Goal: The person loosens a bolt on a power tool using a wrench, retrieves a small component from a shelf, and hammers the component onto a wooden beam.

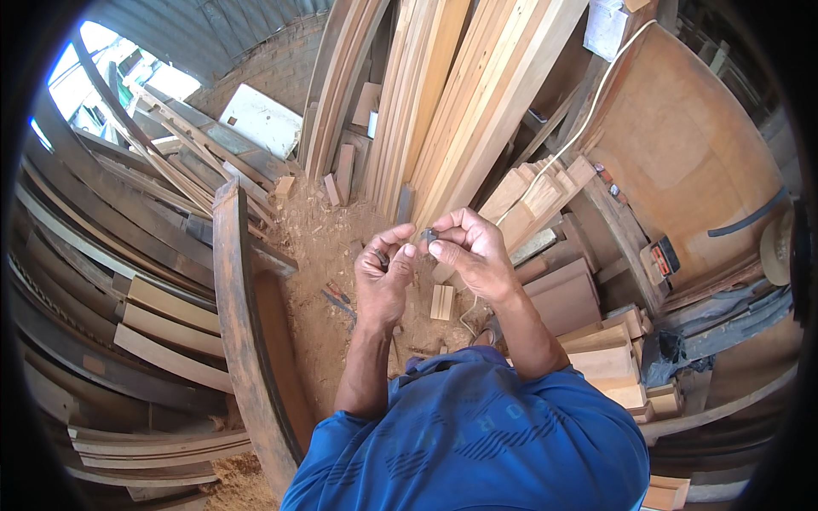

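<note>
My right hand (477,255) pinches a small dark grey piece (429,234), metallic in look, between thumb and fingertips. Close beside it, my left hand (385,277) has its thumb and index finger brought together, the tips almost reaching that piece. Another small dark object (381,258) is tucked in the curled fingers of the left hand; its kind is too small to make out. Both hands are held up in front of my body, over the sawdust floor. Below and left of them lies a pliers-like tool (338,295) with red-orange on its handles.
Tall planks (443,94) lean ahead. A long, dark wooden beam (239,315) rises at left, beside stacked boards (175,358). A small wood block (442,302) sits on the floor. At right are a large brown panel (682,128), a pale cable (588,119) and piled timber (605,366).
</note>
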### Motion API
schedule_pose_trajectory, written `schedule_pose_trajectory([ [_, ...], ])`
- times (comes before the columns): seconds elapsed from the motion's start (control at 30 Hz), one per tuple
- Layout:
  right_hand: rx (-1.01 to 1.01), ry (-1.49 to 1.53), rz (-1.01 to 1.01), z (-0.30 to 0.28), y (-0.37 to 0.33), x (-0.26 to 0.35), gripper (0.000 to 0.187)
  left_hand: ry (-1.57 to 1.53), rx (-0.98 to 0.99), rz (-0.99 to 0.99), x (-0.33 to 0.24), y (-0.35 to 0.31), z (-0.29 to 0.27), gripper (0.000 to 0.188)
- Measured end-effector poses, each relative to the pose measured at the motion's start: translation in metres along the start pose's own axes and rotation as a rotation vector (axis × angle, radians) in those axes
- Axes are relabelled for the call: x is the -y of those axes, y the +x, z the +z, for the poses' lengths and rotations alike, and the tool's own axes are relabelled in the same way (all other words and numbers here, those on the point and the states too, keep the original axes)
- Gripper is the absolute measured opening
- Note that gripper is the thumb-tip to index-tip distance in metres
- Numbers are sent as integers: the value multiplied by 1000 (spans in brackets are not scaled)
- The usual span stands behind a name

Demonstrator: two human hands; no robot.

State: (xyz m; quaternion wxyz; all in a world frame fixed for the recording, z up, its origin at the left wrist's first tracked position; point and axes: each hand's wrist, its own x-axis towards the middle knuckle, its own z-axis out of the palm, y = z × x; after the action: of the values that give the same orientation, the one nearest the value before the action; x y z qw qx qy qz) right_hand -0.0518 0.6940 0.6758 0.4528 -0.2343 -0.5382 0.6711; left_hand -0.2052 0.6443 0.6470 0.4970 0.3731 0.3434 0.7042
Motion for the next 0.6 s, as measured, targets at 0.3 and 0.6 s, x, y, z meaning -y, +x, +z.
schedule_pose_trajectory([
  [0.3, 9, -8, -2, 1, 0, -14, 22, 5, -47, -56, 14, -9, -23, 19],
  [0.6, 5, -124, 170, 8, 1, -38, 25, 141, -49, -104, 25, -15, -37, 25],
])
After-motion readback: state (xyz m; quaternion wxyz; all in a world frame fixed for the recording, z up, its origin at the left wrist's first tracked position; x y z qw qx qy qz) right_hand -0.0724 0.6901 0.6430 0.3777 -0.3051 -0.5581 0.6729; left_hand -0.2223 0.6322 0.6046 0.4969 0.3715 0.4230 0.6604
